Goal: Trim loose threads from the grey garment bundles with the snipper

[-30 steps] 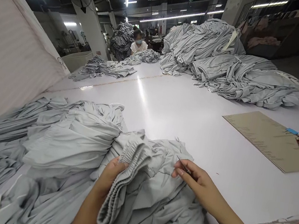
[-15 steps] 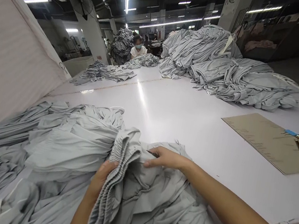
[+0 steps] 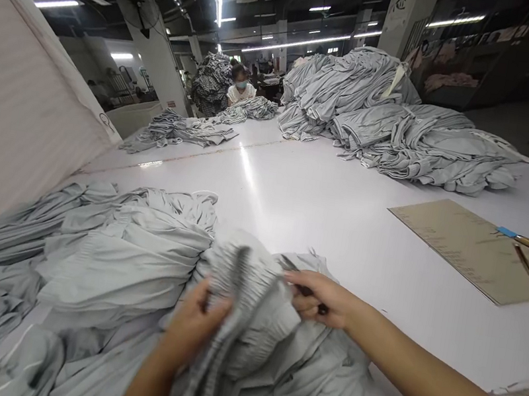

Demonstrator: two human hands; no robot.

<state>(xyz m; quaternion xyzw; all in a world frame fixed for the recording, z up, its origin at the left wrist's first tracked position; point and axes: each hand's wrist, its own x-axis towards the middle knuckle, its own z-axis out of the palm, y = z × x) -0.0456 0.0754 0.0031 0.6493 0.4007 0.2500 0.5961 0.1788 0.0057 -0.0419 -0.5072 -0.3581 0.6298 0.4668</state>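
A light grey garment with a gathered elastic waistband (image 3: 256, 297) is bunched up in front of me, blurred by motion. My left hand (image 3: 197, 321) grips the waistband from the left, thumb on the near side. My right hand (image 3: 321, 297) is closed around dark-handled thread snips (image 3: 304, 290), at the right side of the waistband. Their blade end, partly hidden, points left against the cloth. Below both hands the rest of the garment (image 3: 312, 373) lies in loose folds on the white table (image 3: 342, 217).
Grey garments (image 3: 125, 256) are heaped at my left. A large grey pile (image 3: 355, 98) stands at the back right, smaller ones (image 3: 180, 128) at the back left. On the right lie a tan board (image 3: 462, 249) and a pen (image 3: 525, 261). A masked co-worker (image 3: 240, 87) is at the far end.
The waistband has swung open and to the right, its gathered side now facing me. My left hand has risen and shifted right. My right hand has drawn slightly right, showing more of the snips.
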